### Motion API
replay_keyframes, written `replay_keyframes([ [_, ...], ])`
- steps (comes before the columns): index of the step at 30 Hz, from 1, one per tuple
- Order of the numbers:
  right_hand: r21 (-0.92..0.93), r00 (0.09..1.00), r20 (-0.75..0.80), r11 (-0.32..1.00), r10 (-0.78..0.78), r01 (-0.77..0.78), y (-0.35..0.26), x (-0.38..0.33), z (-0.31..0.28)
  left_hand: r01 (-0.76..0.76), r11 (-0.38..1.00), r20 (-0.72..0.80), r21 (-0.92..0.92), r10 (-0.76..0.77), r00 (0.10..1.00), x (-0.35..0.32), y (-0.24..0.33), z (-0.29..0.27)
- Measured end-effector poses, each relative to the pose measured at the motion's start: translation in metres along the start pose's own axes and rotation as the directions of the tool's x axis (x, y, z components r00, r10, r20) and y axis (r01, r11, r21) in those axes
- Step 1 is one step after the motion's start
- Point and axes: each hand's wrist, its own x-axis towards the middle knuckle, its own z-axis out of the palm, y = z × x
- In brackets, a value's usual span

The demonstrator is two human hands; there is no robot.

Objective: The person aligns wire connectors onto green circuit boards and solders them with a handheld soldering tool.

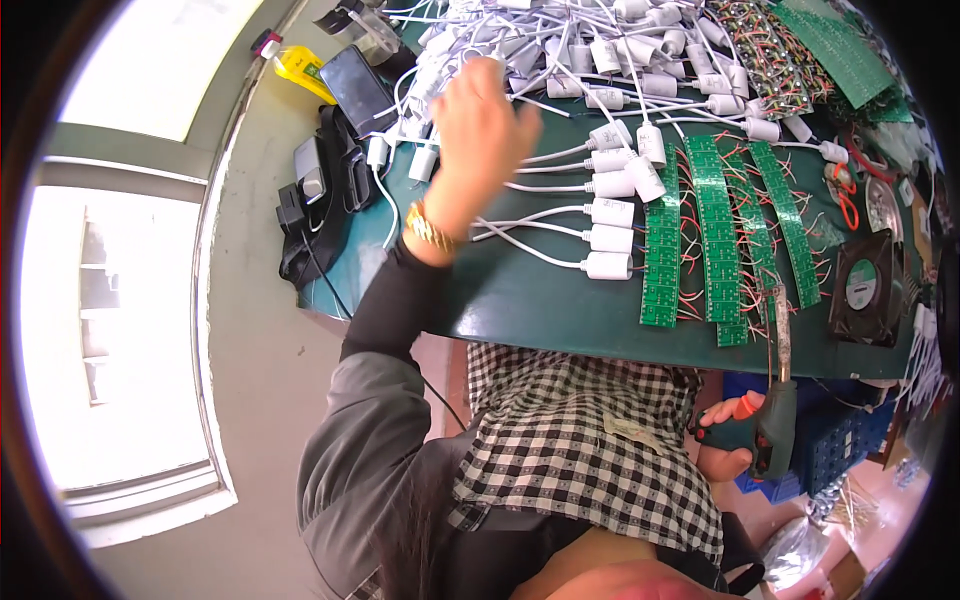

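Left hand [485, 130] over the near edge of a tangled heap of white cylinders [604, 55]; fingers blurred and partly hidden, cannot tell whether they grip anything. Right hand [718, 462] wrapped round a green soldering tool [775, 430], its metal barrel [783, 335] reaching over the counter [500, 310] front edge, close by the circuit-board strips [722, 230]. Main risk, probably: if hot, the barrel could scorch loose red and white wires [690, 235] should it swing while attention is on the far hand. Second: cables look crossed, so a tug on one could drag neighbours and skew the loose row of cylinders [610, 211] touching the leftmost strip. Around: black fan [864, 285] right of the strips, likely limiting the tool's room that way; wired boards [775, 60] at far right; phone [357, 88], yellow bottle [300, 68] and black strap [355, 170] crowding the left end.
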Motion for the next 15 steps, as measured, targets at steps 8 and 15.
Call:
replay_keyframes([
  [8, 0.025, 0.998, -0.029, 0.998, -0.061, 0.062, 0.0, 0.006, 0.007, -0.046, 0.925, -0.203, -0.377, -0.034, 0.979, 0.044, -0.047, 0.012],
  [15, -0.048, 0.998, -0.052, 0.998, -0.042, 0.039, -0.01, 0.004, 0.008, -0.28, 0.912, -0.405, -0.3, 0.143, 0.903, 0.092, -0.04, 0.037],
])
